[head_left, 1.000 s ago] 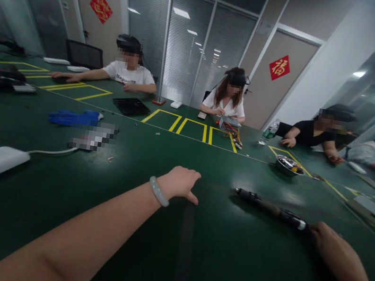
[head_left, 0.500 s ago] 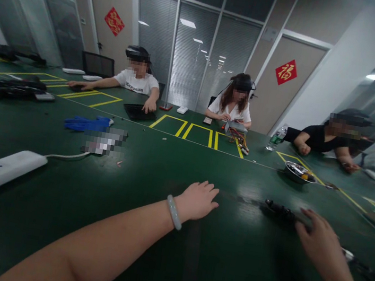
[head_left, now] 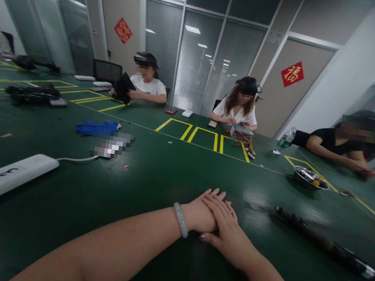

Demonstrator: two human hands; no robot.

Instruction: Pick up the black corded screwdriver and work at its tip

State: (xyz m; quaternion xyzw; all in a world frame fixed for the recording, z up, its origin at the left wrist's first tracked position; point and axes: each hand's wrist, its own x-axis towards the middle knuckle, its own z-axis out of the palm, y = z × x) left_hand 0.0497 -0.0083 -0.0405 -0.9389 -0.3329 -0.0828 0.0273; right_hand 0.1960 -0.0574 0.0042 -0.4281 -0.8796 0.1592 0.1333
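1. The black rod-shaped tool [head_left: 325,241] lies slantwise on the green tabletop [head_left: 152,178], to the right of both hands and apart from them.
2. The right hand [head_left: 229,234] rests across the back of the left hand, open, fingers extended.
3. The left hand [head_left: 198,216] is open beneath it, palm down; a pale bracelet [head_left: 180,220] circles that wrist.
4. Beyond the tool sits a shiny metal bowl [head_left: 304,182] with something yellow inside.
5. Far left, a white power strip [head_left: 11,180] lies near blue gloves [head_left: 94,128].
6. Across the tabletop, a co-worker holds a black tray [head_left: 123,88] tilted up.
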